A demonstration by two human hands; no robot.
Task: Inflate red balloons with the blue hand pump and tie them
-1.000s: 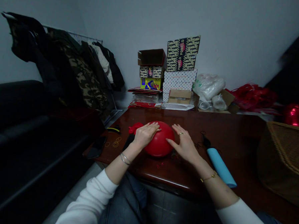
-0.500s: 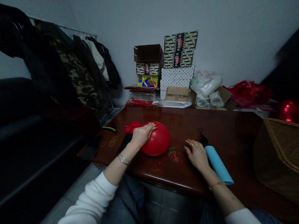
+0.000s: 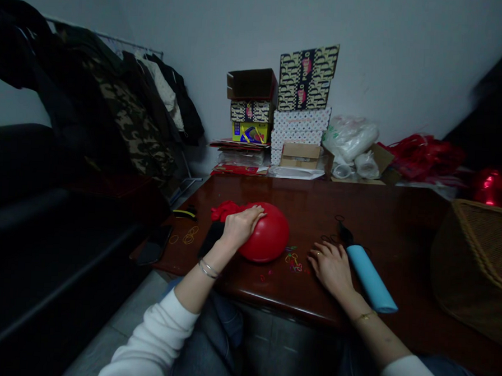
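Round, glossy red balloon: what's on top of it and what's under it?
The bare left hand rests on the upper left of the red balloon. Underneath is the glossy, reddish-brown table; anything the balloon covers there is hidden.

White sleeves (image 3: 159, 332) ending at the forearms are worn with blue denim jeans (image 3: 207, 343), the left wrist (image 3: 216, 257) is ringed by silver-toned bangles (image 3: 207, 269), the right wrist (image 3: 352, 298) by a gold-toned bracelet (image 3: 365, 316), and a ring (image 3: 318, 253) is worn on the right grip (image 3: 331, 267).

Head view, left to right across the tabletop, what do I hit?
Dark phone → tan bands → red balloon → small colored bands → right hand → light-blue cylinder → wicker basket.
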